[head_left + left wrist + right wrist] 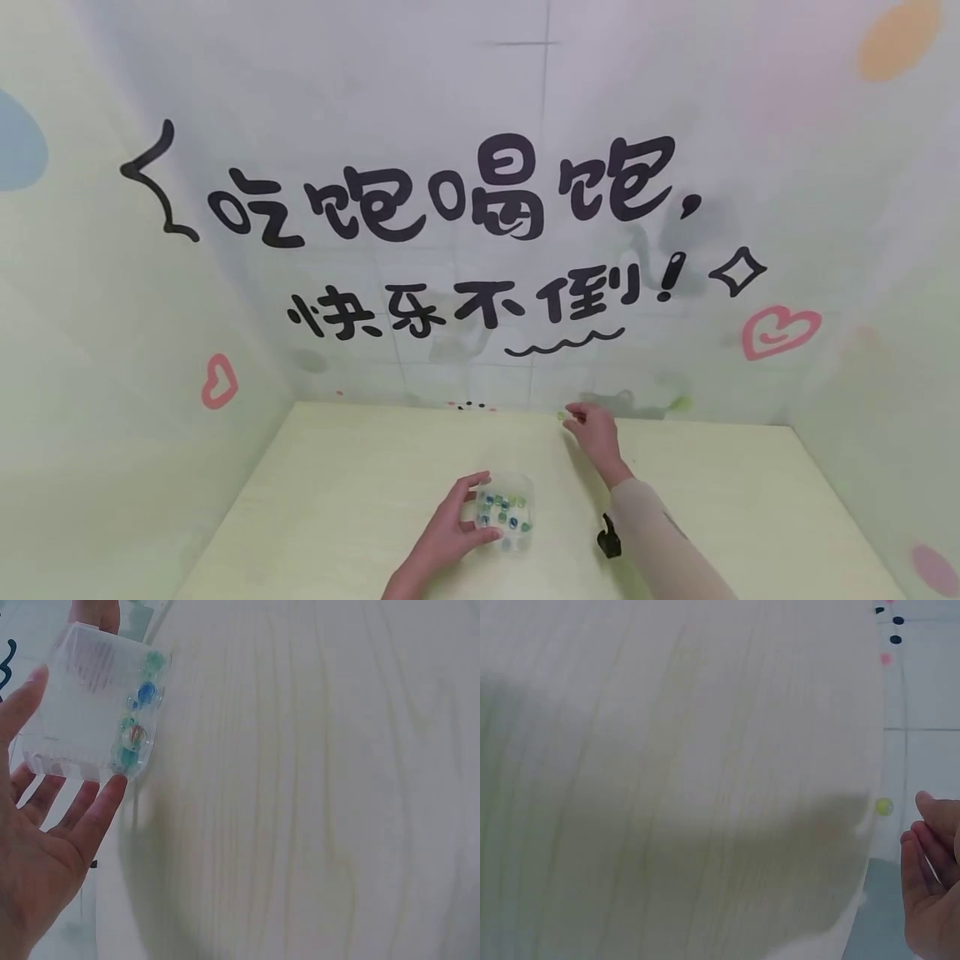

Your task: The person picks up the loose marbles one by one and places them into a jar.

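Observation:
My left hand grips a clear plastic box near the front middle of the table, thumb on one side and fingers on the other. Several green and blue glass marbles lie inside it. In the left wrist view, marbles are gathered along one wall of the tilted box. At the table's back edge my right hand reaches toward a single yellow-green marble. The right wrist view shows this marble just off the fingertips, with a gap between it and the hand.
The pale wood-grain table meets a printed back wall with black lettering. Side walls enclose the left and right. A small black object shows beside the right sleeve.

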`<state>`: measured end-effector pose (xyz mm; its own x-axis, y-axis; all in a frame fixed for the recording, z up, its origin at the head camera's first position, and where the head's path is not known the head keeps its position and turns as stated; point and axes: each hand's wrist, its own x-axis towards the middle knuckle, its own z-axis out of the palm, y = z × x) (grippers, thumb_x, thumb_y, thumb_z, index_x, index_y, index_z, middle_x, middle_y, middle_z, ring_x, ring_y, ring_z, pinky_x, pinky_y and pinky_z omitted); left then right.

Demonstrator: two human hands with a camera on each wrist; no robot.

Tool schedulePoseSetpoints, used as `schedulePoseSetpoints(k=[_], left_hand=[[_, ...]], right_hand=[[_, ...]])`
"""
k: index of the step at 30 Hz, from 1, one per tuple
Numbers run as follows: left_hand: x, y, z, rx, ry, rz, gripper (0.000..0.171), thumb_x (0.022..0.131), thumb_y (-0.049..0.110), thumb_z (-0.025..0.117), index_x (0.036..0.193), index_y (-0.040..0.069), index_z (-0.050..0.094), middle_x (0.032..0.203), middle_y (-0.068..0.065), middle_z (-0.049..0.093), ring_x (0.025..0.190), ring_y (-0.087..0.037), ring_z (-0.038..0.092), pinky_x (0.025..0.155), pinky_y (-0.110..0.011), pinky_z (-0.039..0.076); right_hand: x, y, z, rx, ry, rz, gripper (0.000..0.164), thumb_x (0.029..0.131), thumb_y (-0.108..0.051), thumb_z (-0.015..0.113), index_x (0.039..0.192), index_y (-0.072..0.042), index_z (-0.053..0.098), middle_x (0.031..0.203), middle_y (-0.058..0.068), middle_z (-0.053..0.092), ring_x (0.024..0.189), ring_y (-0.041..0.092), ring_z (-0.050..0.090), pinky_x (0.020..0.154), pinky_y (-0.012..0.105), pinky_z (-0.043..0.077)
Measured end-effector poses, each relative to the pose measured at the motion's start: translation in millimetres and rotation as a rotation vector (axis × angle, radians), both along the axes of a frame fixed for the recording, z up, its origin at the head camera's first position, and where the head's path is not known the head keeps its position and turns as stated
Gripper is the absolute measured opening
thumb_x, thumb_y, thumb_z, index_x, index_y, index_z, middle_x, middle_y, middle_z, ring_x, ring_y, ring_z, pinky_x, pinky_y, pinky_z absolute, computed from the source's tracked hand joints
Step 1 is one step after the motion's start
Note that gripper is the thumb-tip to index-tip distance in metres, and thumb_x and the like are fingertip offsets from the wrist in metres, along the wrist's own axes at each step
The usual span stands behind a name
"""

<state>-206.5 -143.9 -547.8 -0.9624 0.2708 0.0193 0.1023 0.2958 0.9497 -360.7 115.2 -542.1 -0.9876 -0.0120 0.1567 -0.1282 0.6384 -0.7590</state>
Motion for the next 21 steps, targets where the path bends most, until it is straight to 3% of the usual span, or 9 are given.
schedulePoseSetpoints(k=[5, 9, 12, 16, 21], left_hand=[[0.5, 0.1, -2.1, 0.015, -0.002, -0.002, 0.082, 0.083, 0.020, 0.081, 0.150, 0.006, 0.036, 0.153, -0.021, 0.040, 0.134, -0.048, 0.043, 0.090, -0.034, 0.061], [1.0, 2.8, -1.5, 0.028, -0.014, -0.015, 0.082, 0.083, 0.019, 0.081, 0.150, 0.007, 0.035, 0.154, -0.020, 0.040, 0.134, -0.046, 0.044, 0.090, -0.030, 0.061], [0.7, 4.2, -0.4, 0.027, -0.010, -0.019, 0.082, 0.084, 0.020, 0.080, 0.150, 0.008, 0.035, 0.154, -0.020, 0.039, 0.134, -0.045, 0.045, 0.090, -0.029, 0.061], [0.0, 3.4, -1.1, 0.015, 0.001, -0.012, 0.080, 0.084, 0.020, 0.080, 0.150, 0.008, 0.035, 0.154, -0.020, 0.039, 0.134, -0.046, 0.044, 0.090, -0.030, 0.061], [-2.0, -0.5, -5.4, -0.028, 0.000, 0.001, 0.080, 0.084, 0.022, 0.080, 0.150, 0.009, 0.036, 0.154, -0.019, 0.040, 0.135, -0.047, 0.044, 0.090, -0.030, 0.061]], right_hand=[[-12.7, -8.3, -11.0, 0.226, 0.036, 0.072, 0.026, 0.089, 0.002, 0.068, 0.114, 0.002, 0.072, 0.112, 0.019, 0.072, 0.106, 0.034, 0.067, 0.091, 0.048, 0.058], [-15.1, -9.7, -14.0, 0.410, 0.119, 0.085, 0.019, 0.087, 0.007, 0.067, 0.102, 0.000, 0.076, 0.106, 0.016, 0.075, 0.104, 0.032, 0.070, 0.090, 0.043, 0.059], [-14.1, -10.0, -12.5, 0.493, 0.179, 0.103, 0.017, 0.085, 0.008, 0.065, 0.091, -0.003, 0.077, 0.096, 0.012, 0.076, 0.093, 0.028, 0.071, 0.081, 0.039, 0.061], [-9.4, -11.9, -8.0, 0.481, 0.189, 0.134, 0.017, 0.085, 0.008, 0.066, 0.087, -0.005, 0.077, 0.090, 0.009, 0.075, 0.083, 0.023, 0.069, 0.072, 0.037, 0.059], [3.7, -15.6, -2.4, 0.322, 0.113, 0.142, 0.013, 0.087, 0.003, 0.070, 0.093, -0.005, 0.078, 0.091, 0.009, 0.076, 0.084, 0.023, 0.070, 0.074, 0.038, 0.061]])
